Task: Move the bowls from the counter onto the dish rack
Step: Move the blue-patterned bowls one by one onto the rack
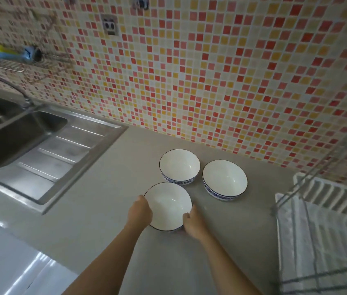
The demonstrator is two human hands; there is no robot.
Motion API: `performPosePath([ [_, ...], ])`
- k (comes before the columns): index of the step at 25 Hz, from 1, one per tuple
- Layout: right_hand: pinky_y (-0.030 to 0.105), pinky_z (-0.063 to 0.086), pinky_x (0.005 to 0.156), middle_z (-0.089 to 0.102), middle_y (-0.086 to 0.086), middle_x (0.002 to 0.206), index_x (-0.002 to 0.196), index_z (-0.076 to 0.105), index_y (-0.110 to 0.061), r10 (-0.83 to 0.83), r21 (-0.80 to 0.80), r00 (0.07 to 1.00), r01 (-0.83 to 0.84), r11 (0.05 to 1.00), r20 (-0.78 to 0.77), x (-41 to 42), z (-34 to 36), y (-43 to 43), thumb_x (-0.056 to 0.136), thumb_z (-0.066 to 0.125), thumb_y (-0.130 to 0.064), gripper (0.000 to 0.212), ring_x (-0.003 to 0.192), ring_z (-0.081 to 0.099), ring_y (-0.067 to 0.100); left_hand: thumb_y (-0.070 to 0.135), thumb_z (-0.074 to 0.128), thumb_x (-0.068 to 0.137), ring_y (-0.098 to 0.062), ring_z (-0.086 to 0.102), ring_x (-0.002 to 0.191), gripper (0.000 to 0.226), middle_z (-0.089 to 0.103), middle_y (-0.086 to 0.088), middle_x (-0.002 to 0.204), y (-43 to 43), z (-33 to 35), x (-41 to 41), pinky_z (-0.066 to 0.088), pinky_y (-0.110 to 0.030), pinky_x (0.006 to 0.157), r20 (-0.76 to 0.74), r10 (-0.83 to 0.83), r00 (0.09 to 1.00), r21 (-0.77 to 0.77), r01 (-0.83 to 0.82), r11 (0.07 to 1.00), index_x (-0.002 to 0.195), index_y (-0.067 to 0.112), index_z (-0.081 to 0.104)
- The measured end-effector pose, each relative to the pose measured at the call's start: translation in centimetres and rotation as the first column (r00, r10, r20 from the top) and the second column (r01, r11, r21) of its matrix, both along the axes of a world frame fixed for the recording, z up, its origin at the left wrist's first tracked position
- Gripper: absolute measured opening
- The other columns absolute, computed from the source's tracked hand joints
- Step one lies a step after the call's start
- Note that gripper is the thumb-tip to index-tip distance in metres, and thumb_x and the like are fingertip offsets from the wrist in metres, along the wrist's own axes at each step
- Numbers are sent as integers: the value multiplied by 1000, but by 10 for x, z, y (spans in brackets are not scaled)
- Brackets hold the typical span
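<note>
White porcelain with a dark rim, the nearest bowl (167, 206) sits on the grey counter (104, 209) between the person's two hands. The left hand (139, 211) is curled against the bowl's left rim, fingers wrapped over its outer wall; the right hand (194, 223) cups the near right edge, its thumb touching the rim. Both hands are pressed to the bowl from opposite sides, though whether it has left the surface cannot be told.

Just beyond the hands stand two more bowls, the far bowl (179, 167) directly ahead and almost touching the held one, and the right bowl (224, 179) ahead and to the right of the right hand. All three are upright and empty.

Judging by this, the first pickup is in hand and none has been moved. The dish rack (317, 241) lies well to the right of the right hand. The next move calls for a level lift clear of the neighbouring bowl, then a carry rightward over the rack's wire frame.
</note>
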State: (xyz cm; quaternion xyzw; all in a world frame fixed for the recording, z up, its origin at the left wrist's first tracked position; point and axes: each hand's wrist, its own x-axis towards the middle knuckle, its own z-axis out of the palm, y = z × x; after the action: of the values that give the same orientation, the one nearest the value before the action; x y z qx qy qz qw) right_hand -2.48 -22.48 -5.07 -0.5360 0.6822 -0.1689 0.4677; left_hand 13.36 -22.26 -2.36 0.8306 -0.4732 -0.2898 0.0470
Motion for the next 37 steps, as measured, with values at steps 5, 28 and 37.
performPosePath([
  [5,26,41,90,54,16,132,129,40,-3,29,-73,999,-28,997,22,-3,9,17,90,36,3,40,115,54,28,-2,36,89,-41,61,107,31,57,-24,120,18,14,0,51,-39,88,-23,-29,999,8,29,1000,119,-6,43],
  [28,32,59,75,66,-34,89,85,43,-54,91,-774,866,386,502,491,-198,327,268,37,56,-92,63,79,66,-8,58,39,83,-8,59,87,23,59,22,76,220,323,-190,51,-50,88,-550,-701,453,-835,-293,466,71,41,46],
  [37,31,49,98,55,-27,129,123,45,-59,125,-960,974,156,231,189,-442,387,295,68,57,-77,59,120,57,6,77,50,65,14,61,95,74,58,30,107,229,397,-381,48,-13,78,21,-922,386,-893,422,156,126,37,35],
])
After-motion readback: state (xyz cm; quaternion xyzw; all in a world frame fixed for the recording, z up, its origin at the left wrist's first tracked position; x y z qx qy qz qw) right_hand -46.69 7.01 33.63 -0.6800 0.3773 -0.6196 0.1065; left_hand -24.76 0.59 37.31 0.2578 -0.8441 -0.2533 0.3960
